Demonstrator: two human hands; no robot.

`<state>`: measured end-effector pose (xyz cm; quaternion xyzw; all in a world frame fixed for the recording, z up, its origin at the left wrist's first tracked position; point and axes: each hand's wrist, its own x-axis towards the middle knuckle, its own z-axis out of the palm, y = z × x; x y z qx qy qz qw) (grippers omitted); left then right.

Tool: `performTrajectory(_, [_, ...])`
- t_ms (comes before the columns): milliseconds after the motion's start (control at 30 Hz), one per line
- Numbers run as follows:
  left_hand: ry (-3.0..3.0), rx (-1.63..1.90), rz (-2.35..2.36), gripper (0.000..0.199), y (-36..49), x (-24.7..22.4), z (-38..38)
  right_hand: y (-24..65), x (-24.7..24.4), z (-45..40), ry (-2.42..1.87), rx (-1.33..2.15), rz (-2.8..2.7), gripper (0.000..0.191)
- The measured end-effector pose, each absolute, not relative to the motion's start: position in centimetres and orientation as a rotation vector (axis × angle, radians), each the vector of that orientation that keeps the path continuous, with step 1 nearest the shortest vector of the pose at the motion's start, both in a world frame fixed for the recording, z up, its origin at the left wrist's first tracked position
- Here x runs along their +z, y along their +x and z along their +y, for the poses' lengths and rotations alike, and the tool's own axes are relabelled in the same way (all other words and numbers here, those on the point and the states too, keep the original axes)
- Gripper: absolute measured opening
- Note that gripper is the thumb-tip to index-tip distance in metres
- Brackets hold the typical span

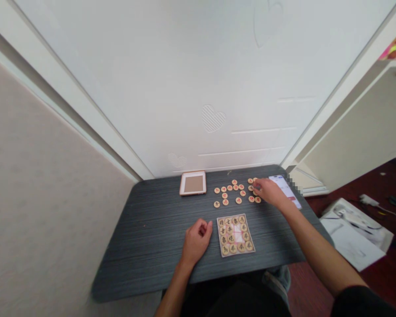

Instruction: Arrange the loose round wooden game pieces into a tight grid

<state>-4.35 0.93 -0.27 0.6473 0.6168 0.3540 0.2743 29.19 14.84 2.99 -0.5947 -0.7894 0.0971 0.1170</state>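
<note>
Right hand (267, 192) reaching among loose wooden discs (232, 193), fingers closing on one—grip unclear—while the loosely curled, empty left hand (196, 241) rests beside the square tray (236, 235), seemingly steadying it.

Loose discs (232, 192) behind small board (236, 235); tray (193, 183) left of them

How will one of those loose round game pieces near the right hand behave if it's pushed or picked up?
The loose round pieces look like flat wooden discs, so probably stiff and light. Lying flat on the ridged dark table, one should slide rather than roll. The right hand rests on some; they likely pinch easily by the rim.
</note>
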Motion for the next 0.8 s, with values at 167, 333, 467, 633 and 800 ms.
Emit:
performTrajectory(167, [1.747,0.944,1.66,0.039,-4.4,-0.4,0.9,27.8,2.0,15.1,-1.764,0.268,-2.283,0.009])
performTrajectory(333, [1.744,0.958,1.659,0.037,-4.3,-0.6,0.8,26.8,2.1,15.3,-1.741,0.283,-2.222,0.005])
performTrajectory(467, [1.744,0.958,1.657,0.036,-4.4,-0.7,0.8,26.8,3.0,14.1,-1.688,0.326,-2.145,0.016])
performTrajectory(633, [1.762,0.968,1.655,0.035,-4.3,-0.8,0.9,26.9,3.9,9.9,-1.53,0.525,-2.062,0.027])
performTrajectory(800, [1.776,0.989,1.658,0.036,-4.3,-1.0,0.9,25.9,4.0,4.9,-1.331,0.843,-1.881,0.026])
